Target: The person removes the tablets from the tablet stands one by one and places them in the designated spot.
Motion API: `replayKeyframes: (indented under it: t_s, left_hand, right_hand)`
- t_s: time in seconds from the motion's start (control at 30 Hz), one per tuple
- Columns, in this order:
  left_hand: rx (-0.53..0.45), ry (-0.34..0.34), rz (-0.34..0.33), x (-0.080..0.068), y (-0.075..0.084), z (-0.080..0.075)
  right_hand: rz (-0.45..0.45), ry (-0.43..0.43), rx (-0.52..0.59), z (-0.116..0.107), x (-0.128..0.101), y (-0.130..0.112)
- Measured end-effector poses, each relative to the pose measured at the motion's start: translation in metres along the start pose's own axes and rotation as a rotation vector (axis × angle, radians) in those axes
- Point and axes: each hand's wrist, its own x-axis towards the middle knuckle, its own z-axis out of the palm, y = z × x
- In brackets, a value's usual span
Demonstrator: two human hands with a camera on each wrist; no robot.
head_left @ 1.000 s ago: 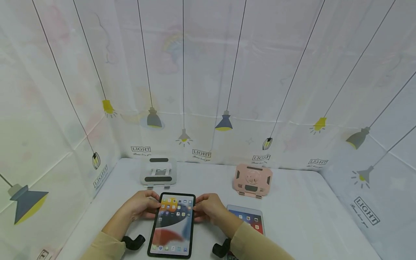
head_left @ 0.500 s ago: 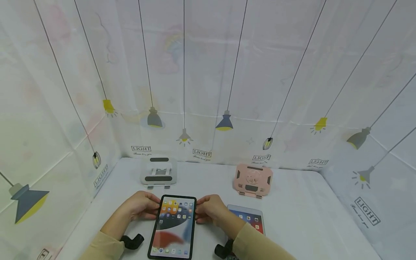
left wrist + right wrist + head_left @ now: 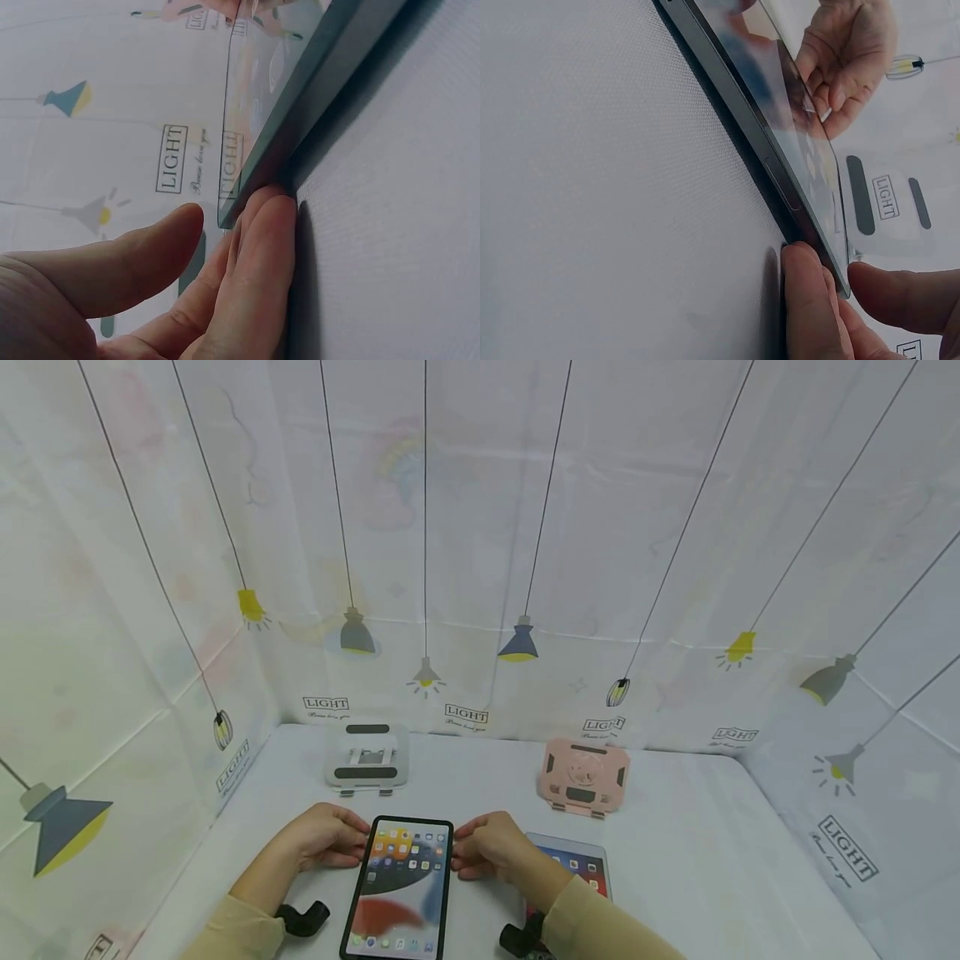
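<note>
A tablet with a black rim (image 3: 397, 889) lies screen up in front of me in the head view, its home screen lit. My left hand (image 3: 327, 839) is at its upper left edge. In the left wrist view the fingertips (image 3: 274, 225) touch the tablet's side (image 3: 300, 105), while the thumb (image 3: 161, 244) stands off it. At the upper right edge is my right hand (image 3: 491, 847). Its fingertips (image 3: 802, 274) meet the tablet's side (image 3: 750, 135) low by the tabletop, and the thumb (image 3: 892, 292) is beside the corner. Neither hand's fingers wrap round the tablet.
A second tablet (image 3: 585, 852) lies to the right, partly under my right forearm. Behind stand a grey tablet stand (image 3: 367, 758) and a pink tablet stand (image 3: 583, 775). A curtain printed with lamps (image 3: 465, 568) encloses the white table (image 3: 690, 843).
The black-rimmed tablet has shifted slightly towards me. Both hands have moved only a little, and the thumbs now sit off its edges. The stands have not moved.
</note>
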Motion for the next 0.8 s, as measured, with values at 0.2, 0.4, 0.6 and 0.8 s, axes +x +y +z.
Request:
replayKeyframes:
  t_s: [0.2,0.4,0.6,0.8]
  left_hand:
    - [-0.009,-0.009,-0.002,-0.001,-0.001,-0.001]
    - [-0.018,0.020,-0.033,0.000,-0.001,-0.003]
    - [-0.016,0.049,-0.072,-0.002,0.001,-0.002]
    - [-0.015,0.024,-0.064,-0.003,0.004,-0.004]
  right_hand:
    - [0.010,-0.008,0.009,-0.002,-0.001,0.001]
    - [0.033,-0.014,0.007,-0.005,-0.002,0.000]
    - [0.043,-0.033,0.002,-0.007,-0.002,0.001]
    - [0.049,-0.060,0.011,-0.011,-0.002,0.002]
